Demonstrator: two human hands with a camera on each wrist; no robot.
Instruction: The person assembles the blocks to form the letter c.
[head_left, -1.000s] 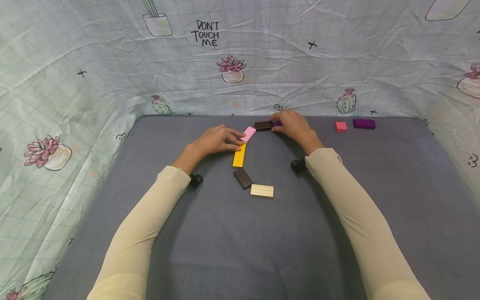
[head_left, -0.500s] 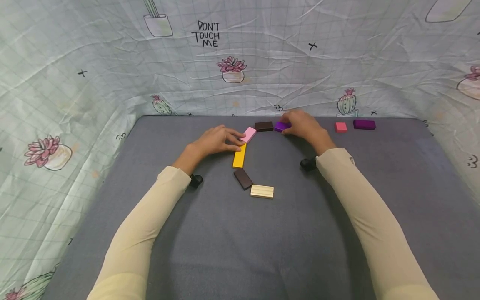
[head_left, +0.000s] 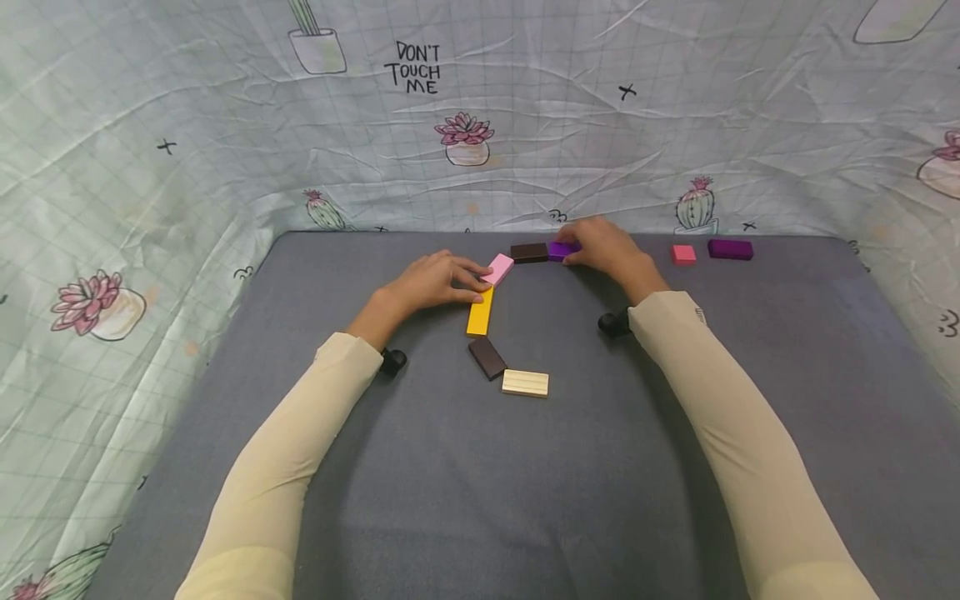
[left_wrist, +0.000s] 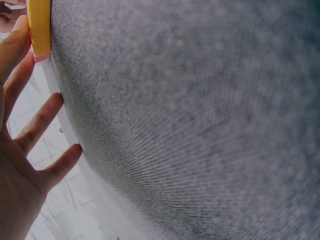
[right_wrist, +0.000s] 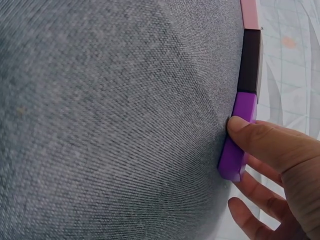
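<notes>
Table edge (head_left: 420, 234) behind, right hand (head_left: 602, 248) pinches purple block (head_left: 557, 252); spread left (head_left: 429, 281) touches yellow block (head_left: 480, 315)

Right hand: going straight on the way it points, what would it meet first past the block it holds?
Probably the dark block, end to end with the purple block; any gap is hard to judge.

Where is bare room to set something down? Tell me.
Free: the gray cloth between left sleeve and right sleeve, nearer than the pale wooden block; also right of the right sleeve, nearer than the coral block. Crowded: farther back, where the left hand touches the pink block and the right hand holds the purple block.
</notes>
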